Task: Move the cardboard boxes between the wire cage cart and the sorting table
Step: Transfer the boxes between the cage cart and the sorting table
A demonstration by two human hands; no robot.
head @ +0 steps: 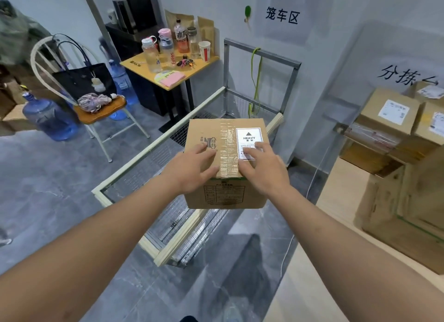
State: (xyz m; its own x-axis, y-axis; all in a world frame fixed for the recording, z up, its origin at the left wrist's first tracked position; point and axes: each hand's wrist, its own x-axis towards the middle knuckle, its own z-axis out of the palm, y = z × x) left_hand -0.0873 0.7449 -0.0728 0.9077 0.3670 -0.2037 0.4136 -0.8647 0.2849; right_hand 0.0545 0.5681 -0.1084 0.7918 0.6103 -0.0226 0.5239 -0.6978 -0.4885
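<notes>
A taped cardboard box (pixel 216 131) with a white HEAVY label sits inside the wire cage cart (pixel 144 153), near its right side. My left hand (pixel 192 167) lies flat on the box's top near the front left edge, fingers spread. My right hand (pixel 262 165) rests on the top too, its fingers over the lower part of the label. Neither hand wraps around the box. At the right, several labelled cardboard boxes (pixel 389 112) are stacked on the sorting table (pixel 374 153).
A yellow side table (pixel 144 69) with bottles and a cup stands behind the cart. A chair (pixel 101 114) with a black bag and blue water jugs (pixel 48 119) are at the left. A large cardboard box (pixel 403 213) stands on the floor at right.
</notes>
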